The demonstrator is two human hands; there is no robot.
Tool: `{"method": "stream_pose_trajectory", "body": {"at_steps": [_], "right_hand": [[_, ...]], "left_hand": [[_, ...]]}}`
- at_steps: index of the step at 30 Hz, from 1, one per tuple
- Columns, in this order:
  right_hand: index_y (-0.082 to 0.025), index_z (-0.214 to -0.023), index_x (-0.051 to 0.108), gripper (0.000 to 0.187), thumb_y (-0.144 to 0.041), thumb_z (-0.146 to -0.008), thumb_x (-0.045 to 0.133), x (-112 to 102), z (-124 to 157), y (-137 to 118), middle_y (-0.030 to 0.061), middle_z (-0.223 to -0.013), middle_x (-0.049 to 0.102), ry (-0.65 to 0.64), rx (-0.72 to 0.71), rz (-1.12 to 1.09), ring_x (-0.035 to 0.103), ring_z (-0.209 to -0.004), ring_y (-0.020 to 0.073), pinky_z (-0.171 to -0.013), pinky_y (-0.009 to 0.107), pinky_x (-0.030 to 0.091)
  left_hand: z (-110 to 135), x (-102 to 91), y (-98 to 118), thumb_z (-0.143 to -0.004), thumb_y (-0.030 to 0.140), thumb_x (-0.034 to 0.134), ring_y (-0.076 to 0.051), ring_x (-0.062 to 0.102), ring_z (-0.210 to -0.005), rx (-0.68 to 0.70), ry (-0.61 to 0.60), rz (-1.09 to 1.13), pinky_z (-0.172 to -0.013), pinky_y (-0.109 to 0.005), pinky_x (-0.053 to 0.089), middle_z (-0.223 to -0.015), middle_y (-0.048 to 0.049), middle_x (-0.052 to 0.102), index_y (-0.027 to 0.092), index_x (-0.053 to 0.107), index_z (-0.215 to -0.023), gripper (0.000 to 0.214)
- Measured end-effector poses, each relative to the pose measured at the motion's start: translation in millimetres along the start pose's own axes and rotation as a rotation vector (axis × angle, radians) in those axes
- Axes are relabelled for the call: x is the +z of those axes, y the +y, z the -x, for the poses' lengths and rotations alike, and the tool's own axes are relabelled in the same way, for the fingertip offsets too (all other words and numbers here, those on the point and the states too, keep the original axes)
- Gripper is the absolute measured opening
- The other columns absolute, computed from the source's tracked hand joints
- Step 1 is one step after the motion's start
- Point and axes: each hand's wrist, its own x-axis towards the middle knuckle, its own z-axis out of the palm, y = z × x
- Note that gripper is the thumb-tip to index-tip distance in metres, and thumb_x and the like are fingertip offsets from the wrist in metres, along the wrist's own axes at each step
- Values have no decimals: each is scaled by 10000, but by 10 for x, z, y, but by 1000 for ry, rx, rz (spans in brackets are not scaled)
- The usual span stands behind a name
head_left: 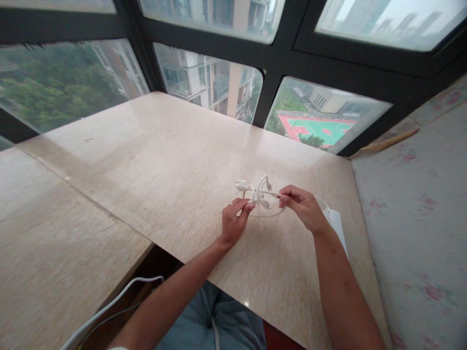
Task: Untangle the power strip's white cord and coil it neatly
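Left hand (235,221) and right hand (301,206) both pinching looped white cord (266,193). Plug (240,185) near left; white block (336,224) partly behind right forearm.

This looks like a home, in a room several floors up: flowered wallpaper (408,228) shows at three o'clock, and a pale stone ledge (182,155) runs up to dark-framed windows (279,56) at twelve. Outside, flats (219,82) stand at twelve, with trees (73,85) below at ten and a sports court (321,130) far down at two.
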Motion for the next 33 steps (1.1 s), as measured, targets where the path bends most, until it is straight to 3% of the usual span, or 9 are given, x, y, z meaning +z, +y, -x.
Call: {"method": "stream_pose_trajectory", "body": {"at_steps": [4, 8, 13, 19, 23, 27, 30, 33], "right_hand": [[-177, -809, 674, 317, -492, -786, 700, -173, 44, 19, 38, -724, 654, -196, 132, -9, 604, -710, 167, -690, 308, 487], [-167, -794, 702, 322, -489, -798, 689, -327, 92, -33, 65, -820, 681, -335, 156, 69, 625, -808, 189, -775, 329, 491], [-170, -815, 733, 367, -533, -768, 708, -489, 170, -103, 81, -906, 692, -343, 234, 142, 631, -878, 211, -819, 358, 520], [-160, -875, 719, 338, -474, -752, 753, -551, 276, -248, 91, -948, 688, -376, 358, 9, 670, -857, 206, -757, 357, 600], [-147, -835, 713, 205, -335, -774, 765, -480, 276, -331, 80, -883, 687, -500, 269, -103, 683, -759, 168, -650, 272, 598], [-145, -826, 713, 81, -177, -772, 763, -334, 250, -320, 67, -888, 672, -660, 42, -368, 714, -757, 172, -684, 281, 599], [-141, -846, 714, 118, -102, -749, 768, -138, 218, -302, 67, -906, 673, -788, -94, -541, 730, -798, 192, -727, 318, 605], [-142, -850, 724, 150, -100, -724, 794, 109, 190, -290, 82, -946, 691, -865, -126, -577, 725, -852, 196, -763, 334, 602]], "left_hand": [[-22, -18, -6, -906, 353, 596, -140, 601, -717, -130, 3, 62, -677, -255, 437, -768, -39, 682, 173, 734, -845, 234], [-32, -26, -15, -892, 402, 600, -143, 580, -712, -232, 41, 95, -677, -254, 418, -751, -30, 661, 176, 731, -816, 272], [-50, -29, -30, -874, 439, 610, -143, 559, -700, -300, 39, 135, -670, -251, 405, -724, -21, 637, 180, 734, -795, 298], [-95, -34, -114, -858, 496, 606, -146, 548, -682, -415, 95, 228, -660, -253, 407, -665, -13, 598, 166, 727, -763, 364], [-111, -37, -123, -838, 511, 623, -147, 544, -660, -449, 84, 259, -649, -256, 411, -632, -10, 590, 162, 732, -774, 371], [-128, -35, -99, -835, 510, 627, -128, 528, -615, -490, 75, 317, -657, -257, 418, -616, -6, 589, 158, 730, -787, 370], [-146, -36, -95, -844, 501, 620, -116, 523, -594, -504, 69, 350, -657, -254, 423, -621, -5, 596, 155, 721, -804, 362], [-159, -40, -97, -849, 484, 619, -106, 523, -592, -504, 60, 392, -653, -250, 428, -669, -13, 622, 155, 698, -809, 341]]}}
